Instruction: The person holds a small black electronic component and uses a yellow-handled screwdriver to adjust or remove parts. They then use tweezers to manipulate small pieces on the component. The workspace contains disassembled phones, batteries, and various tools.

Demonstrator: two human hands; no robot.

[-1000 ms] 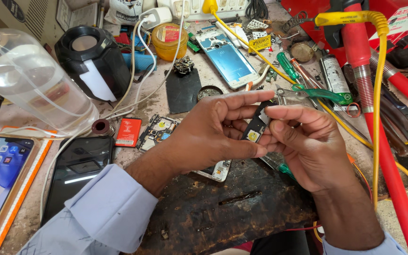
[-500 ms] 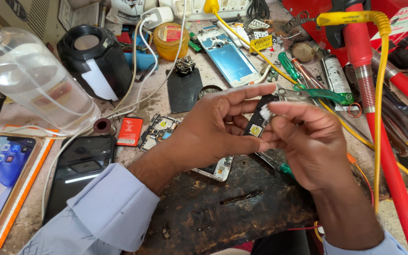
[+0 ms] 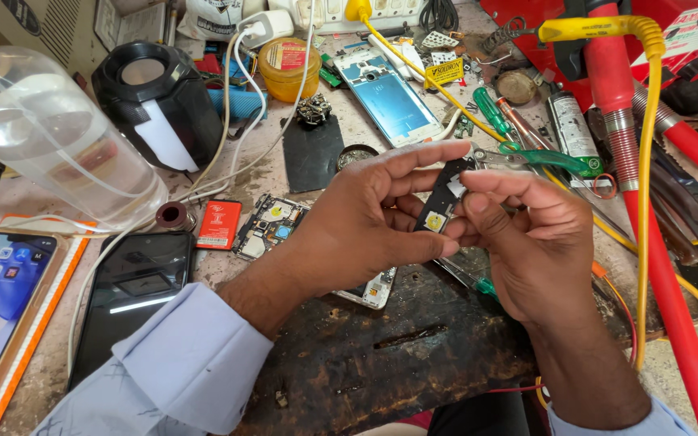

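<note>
- Our left hand (image 3: 365,214) and right hand (image 3: 539,242) both pinch a small black phone part (image 3: 439,202) at the frame's centre.
- An opened phone (image 3: 272,226) lies just left, below our left wrist.

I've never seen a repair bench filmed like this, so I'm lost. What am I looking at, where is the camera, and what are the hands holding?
The camera sits on the person's head and looks down, so both arms reach in from the bottom of the picture. There is no machine, only two bare hands. The left hand and the right hand pinch a small black part together, held above the bench. Under them lies a worn dark mat. Beside it is an opened phone with its insides showing, a small red battery, and a dark-screened phone. Further back lie a phone frame, a yellow jar and a clear plastic bottle. At right are green-handled pliers and a yellow cable.
</note>
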